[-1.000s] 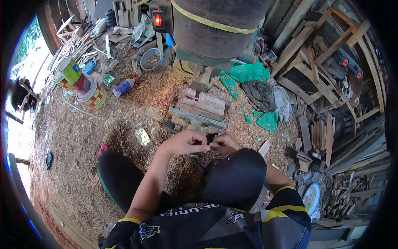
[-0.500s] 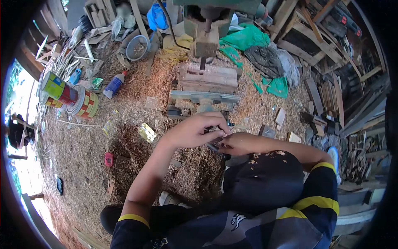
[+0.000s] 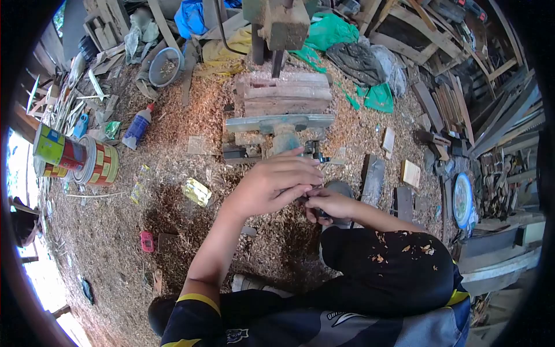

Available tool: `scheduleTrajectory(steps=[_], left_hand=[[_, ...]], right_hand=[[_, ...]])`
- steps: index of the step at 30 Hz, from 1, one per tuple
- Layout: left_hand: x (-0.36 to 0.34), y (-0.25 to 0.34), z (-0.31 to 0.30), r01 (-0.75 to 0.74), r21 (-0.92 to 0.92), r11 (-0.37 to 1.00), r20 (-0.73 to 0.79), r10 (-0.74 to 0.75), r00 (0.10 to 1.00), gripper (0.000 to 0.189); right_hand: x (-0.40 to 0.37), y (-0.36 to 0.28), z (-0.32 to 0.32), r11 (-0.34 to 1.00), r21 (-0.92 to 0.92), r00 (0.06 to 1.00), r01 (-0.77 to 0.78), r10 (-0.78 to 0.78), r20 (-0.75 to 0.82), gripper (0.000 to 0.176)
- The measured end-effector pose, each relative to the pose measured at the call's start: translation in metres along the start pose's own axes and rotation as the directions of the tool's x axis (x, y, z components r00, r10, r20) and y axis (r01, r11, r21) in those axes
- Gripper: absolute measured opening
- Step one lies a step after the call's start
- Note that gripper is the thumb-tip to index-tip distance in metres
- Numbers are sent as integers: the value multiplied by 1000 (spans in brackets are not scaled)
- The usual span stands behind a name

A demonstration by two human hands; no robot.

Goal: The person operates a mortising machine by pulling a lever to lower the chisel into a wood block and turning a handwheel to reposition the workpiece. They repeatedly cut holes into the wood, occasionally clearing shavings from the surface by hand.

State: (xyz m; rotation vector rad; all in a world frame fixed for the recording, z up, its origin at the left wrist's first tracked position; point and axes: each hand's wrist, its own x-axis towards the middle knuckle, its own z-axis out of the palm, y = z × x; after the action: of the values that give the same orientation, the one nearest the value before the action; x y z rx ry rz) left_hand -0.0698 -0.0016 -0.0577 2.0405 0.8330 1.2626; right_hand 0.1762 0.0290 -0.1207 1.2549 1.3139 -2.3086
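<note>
Lime-green and red printed metal: one cylindrical tin [image 3: 59, 148], lying tilted against a larger round tin [image 3: 99, 161] at the far left of our floor. Next, one blue plastic bottle [image 3: 137, 128], red-capped, on its side in curly wood shavings [image 3: 191, 222]; one small pink-red plastic gadget [image 3: 147, 242], nearer us; one round grey-blue bucket [image 3: 166, 66], shavings inside; one crumpled gold foil wrapper [image 3: 197, 191].

Centre: our left hand [image 3: 270, 184], back upward, fingers together and bent in a low arch, thumb reaching to the fingertips of the other hand. How tightly it closes, we cannot tell. Just beyond it, one metal vise [image 3: 283, 123], worn blue-green, with straight-edged, dust-coated wooden blocks [image 3: 287, 93] behind its long front bar, below the steel bit [image 3: 277, 62].

One small dark piece [image 3: 304, 198] shows between our hands, on our side of the vise; its shape is mostly hidden. Our right hand [image 3: 329, 205] has its fingers curled in at that piece, the gap small; whether it grasps the piece or only touches it, we cannot tell.

Right: one wrinkled green plastic sheet [image 3: 332, 33]; one pale, squarish wood offcut [image 3: 411, 173]; one round, blue-rimmed dish [image 3: 462, 199].
</note>
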Motion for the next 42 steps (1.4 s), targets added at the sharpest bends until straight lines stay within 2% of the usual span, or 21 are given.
scheduleTrajectory(steps=[3,5,6,10,13,15,17,18,22,23,25,29,31,34,35,37,39,41,42], left_hand=[[-2,-3,-1,-20,-52,998,3,20,1000,19],[-2,-3,-2,-25,-62,998,3,25,1000,20],[-4,-3,-2,-4,-85,996,-6,3,1000,20],[-6,-3,-3,24,-97,995,10,-23,1000,23],[-6,-2,-4,29,-81,996,32,-27,999,24],[-6,-1,-4,31,-72,997,31,-29,999,24],[-7,-1,-4,46,-61,997,30,-45,999,24],[-7,-1,-3,52,-62,997,30,-50,998,24],[-6,-2,-3,41,-57,998,33,-39,999,24],[-6,-2,-3,41,-56,998,30,-39,999,24],[-5,-2,-3,45,-60,997,27,-43,999,24],[-5,-3,-2,36,-62,997,23,-35,999,24],[-5,-4,-1,22,-66,998,14,-22,1000,24],[-5,-5,0,19,-68,998,9,-19,1000,23],[-5,-4,-1,23,-62,998,9,-22,1000,23],[-4,-4,-1,25,-63,998,10,-25,1000,24],[-4,-5,0,24,-63,998,7,-23,1000,24],[-6,-8,1,9,-82,997,4,-9,1000,25],[-6,-8,1,11,-83,997,5,-11,1000,25]], right_hand=[[4,6,-9,997,69,998,-31,27,61,31],[6,15,-18,942,297,971,-155,91,219,38],[5,16,-18,908,385,960,-163,55,276,44],[0,0,2,862,448,934,-239,78,349,45],[4,1,-10,910,353,934,-218,89,347,43],[10,5,-11,896,380,944,-229,108,313,38],[12,3,0,874,423,911,-241,55,408,34],[14,6,-1,829,478,913,-289,89,397,27],[14,6,-12,897,401,930,-184,27,367,28],[15,6,-11,899,398,929,-185,28,369,28],[14,1,2,833,473,893,-287,54,447,27],[17,8,-10,877,433,915,-208,18,403,28],[19,8,-8,876,453,931,-163,-16,365,30],[22,13,2,795,560,894,-233,-52,445,42],[22,13,2,793,563,893,-234,-53,446,42],[23,8,-2,876,463,910,-134,-76,407,46],[34,12,-5,851,503,896,-152,-97,434,48],[49,21,-1,706,661,885,-254,-106,453,50],[34,9,10,689,680,924,-251,-40,381,51]])
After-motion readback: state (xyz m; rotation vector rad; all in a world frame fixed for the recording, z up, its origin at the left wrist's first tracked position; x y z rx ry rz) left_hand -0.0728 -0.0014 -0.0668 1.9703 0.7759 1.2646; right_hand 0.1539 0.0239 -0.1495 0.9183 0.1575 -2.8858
